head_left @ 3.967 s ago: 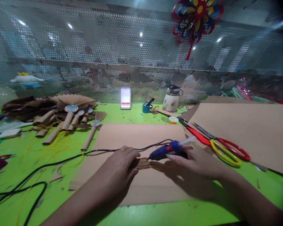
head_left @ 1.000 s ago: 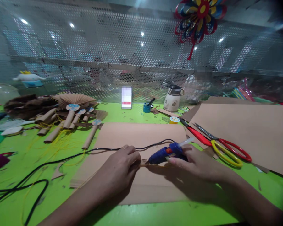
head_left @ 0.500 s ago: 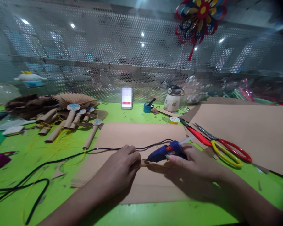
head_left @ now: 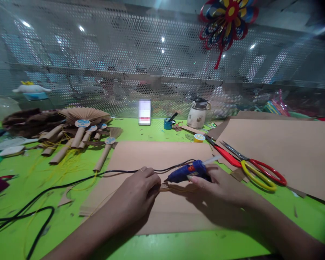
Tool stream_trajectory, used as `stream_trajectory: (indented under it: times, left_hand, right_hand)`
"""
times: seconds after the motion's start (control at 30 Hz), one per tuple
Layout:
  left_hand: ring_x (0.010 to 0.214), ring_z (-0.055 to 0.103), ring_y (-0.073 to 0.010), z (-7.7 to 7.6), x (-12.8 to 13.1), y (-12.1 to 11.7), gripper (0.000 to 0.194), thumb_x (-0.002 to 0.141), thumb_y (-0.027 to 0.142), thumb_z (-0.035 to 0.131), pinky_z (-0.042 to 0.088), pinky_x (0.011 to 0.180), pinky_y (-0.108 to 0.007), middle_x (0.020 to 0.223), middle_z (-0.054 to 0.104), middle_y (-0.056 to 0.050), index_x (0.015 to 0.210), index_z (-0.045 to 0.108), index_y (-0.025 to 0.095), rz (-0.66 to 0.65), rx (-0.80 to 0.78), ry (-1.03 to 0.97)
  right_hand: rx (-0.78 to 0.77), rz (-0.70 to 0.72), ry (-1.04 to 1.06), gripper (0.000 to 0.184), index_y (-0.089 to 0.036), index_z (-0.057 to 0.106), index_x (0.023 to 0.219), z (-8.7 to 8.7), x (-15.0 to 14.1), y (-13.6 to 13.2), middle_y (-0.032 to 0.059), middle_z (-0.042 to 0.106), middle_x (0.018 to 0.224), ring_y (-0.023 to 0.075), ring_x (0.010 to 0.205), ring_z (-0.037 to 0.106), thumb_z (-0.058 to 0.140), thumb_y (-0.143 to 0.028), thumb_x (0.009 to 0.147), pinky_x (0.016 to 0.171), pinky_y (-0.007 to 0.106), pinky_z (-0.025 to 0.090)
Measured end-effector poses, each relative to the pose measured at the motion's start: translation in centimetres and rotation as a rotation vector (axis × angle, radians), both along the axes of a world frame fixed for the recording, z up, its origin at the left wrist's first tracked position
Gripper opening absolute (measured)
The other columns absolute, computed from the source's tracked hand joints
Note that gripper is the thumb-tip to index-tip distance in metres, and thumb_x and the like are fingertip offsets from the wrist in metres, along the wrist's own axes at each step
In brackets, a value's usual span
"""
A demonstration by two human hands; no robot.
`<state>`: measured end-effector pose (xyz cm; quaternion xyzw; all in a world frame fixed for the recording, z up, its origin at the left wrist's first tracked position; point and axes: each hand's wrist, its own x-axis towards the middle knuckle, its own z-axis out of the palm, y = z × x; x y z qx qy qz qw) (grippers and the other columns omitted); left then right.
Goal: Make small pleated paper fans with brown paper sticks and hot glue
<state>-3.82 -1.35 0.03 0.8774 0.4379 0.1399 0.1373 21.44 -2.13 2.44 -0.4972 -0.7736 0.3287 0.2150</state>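
My right hand (head_left: 219, 186) is wrapped round a blue glue gun (head_left: 188, 172) with a clear glue stick poking out of its back end. The nozzle points left, just above a small piece of folded brown paper (head_left: 165, 186). That piece is pinched in the closed fingers of my left hand (head_left: 141, 189); most of it is hidden by the fingers. Beneath both hands lies a stack of brown paper sheets (head_left: 162, 153). The glue gun's black cord (head_left: 119, 170) crosses the sheets behind my left hand.
Scissors (head_left: 245, 159) with red and yellow handles and a red-handled cutter (head_left: 227, 155) lie at right beside more brown paper (head_left: 287, 151). Paper fans (head_left: 83, 115) with rolled handles and yellow threads pile up at left. A phone (head_left: 144, 112) and a flask (head_left: 197, 113) stand behind.
The glue gun's nozzle has lifted slightly off the folded paper and moved a little left. My left hand keeps its pinch. The whole view has shifted slightly.
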Motion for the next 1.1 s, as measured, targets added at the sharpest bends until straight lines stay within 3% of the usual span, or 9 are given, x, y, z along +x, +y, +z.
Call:
stream_trajectory:
  times: [0.47, 0.7, 1.1]
  left_hand:
    - [0.084, 0.048, -0.0184, -0.07, -0.07, 0.10, 0.021, 0.095, 0.017, 0.042, 0.036, 0.070, -0.030, 0.089, 0.054, -0.004, 0.079, 0.055, 0.018, 0.000, -0.013, -0.003]
    - [0.084, 0.049, -0.0184, -0.08, -0.09, 0.08, 0.022, 0.096, 0.018, 0.041, 0.037, 0.071, -0.030, 0.090, 0.054, -0.004, 0.081, 0.057, 0.019, -0.006, -0.018, -0.003]
    - [0.082, 0.049, -0.0180, -0.16, -0.05, 0.23, 0.021, 0.095, 0.017, 0.044, 0.036, 0.069, -0.029, 0.089, 0.054, -0.004, 0.079, 0.058, 0.018, 0.000, -0.011, -0.011]
  right_hand:
    - [0.012, 0.044, -0.016, 0.031, -0.019, 0.073, 0.105, 0.61, 0.19, -0.25, 0.0043, 0.071, 0.086, 0.0192, 0.077, 0.062, 0.049, -0.037, 0.096, 0.065, 0.026, 0.048]
    - [0.049, 0.006, -0.067, 0.031, -0.018, 0.074, 0.097, 0.71, 0.18, -0.53, 0.0068, 0.072, 0.089, 0.0218, 0.080, 0.064, 0.050, -0.038, 0.095, 0.068, 0.029, 0.050]
    - [-0.014, -0.003, -0.026, 0.033, -0.014, 0.072, 0.095, -0.19, 0.26, 0.25, 0.0073, 0.071, 0.085, 0.0213, 0.079, 0.063, 0.050, -0.038, 0.094, 0.066, 0.029, 0.048]
